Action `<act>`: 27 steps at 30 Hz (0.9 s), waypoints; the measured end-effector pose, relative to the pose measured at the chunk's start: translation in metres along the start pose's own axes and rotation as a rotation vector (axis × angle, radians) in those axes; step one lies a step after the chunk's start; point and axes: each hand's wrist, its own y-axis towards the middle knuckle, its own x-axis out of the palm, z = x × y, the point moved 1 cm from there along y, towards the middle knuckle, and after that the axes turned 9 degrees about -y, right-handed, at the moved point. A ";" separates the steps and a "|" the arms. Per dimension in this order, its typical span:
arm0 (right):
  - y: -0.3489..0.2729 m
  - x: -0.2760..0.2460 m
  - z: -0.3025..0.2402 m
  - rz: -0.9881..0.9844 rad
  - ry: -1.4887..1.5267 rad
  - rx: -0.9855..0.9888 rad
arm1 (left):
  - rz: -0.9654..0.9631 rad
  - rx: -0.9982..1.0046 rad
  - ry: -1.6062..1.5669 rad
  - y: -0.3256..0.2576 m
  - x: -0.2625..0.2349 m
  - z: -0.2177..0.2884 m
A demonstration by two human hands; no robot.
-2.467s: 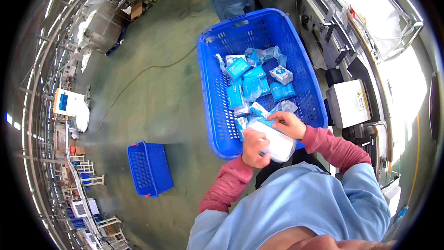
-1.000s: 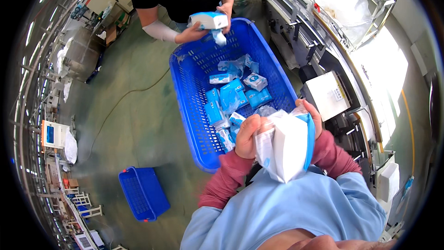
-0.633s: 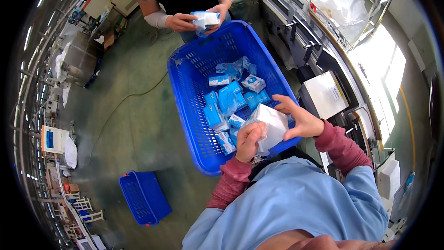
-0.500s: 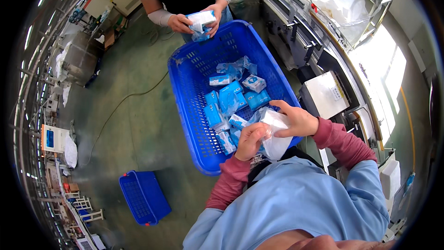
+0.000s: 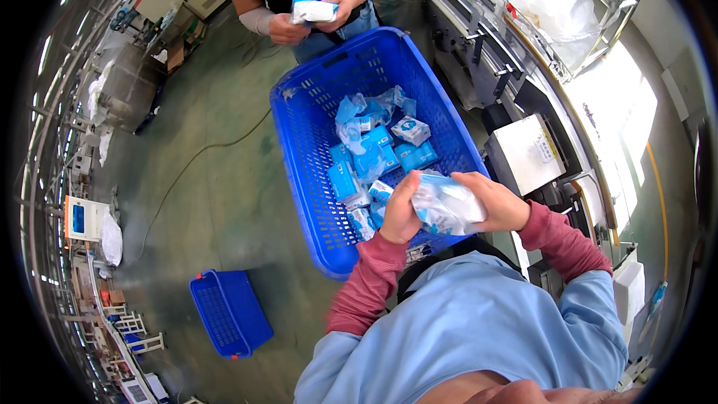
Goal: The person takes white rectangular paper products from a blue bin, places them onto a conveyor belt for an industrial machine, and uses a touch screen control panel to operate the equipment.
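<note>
Over the near end of a large blue plastic basket (image 5: 303, 213), I hold a white tissue pack (image 5: 449, 203) with crumpled clear-and-blue film on it. My left hand (image 5: 402, 213) grips its left side, and my right hand (image 5: 499, 202) wraps round its right side. Several blue-and-white tissue packs (image 5: 344, 181) lie loose in the basket below. Torn blue plastic film (image 5: 349, 131) is among them toward the far end. Across the basket, another person in a black top holds a similar tissue pack (image 5: 314, 11) in both hands.
A smaller blue basket (image 5: 232, 314) stands on the green floor at the lower left. A hose (image 5: 202, 151) runs across the floor. Along the right side stretches a machine with metal rails and a white box (image 5: 526, 155).
The pack in my hands has turned, and more of its crumpled film shows. Loose film in the basket has spread toward the near left. The other person's pack has shifted up and left.
</note>
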 end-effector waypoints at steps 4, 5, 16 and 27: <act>-0.028 -0.001 0.015 0.137 0.306 0.240 | -0.010 0.088 -0.337 0.007 -0.039 0.016; -0.034 -0.006 0.018 0.233 0.323 0.287 | 0.135 0.219 -0.129 0.002 -0.032 0.029; -0.060 0.023 0.036 0.196 1.412 0.556 | -0.035 0.010 0.598 0.014 -0.076 -0.032; -0.100 0.022 0.038 0.325 1.397 0.681 | -0.219 -0.308 0.115 0.003 -0.016 -0.034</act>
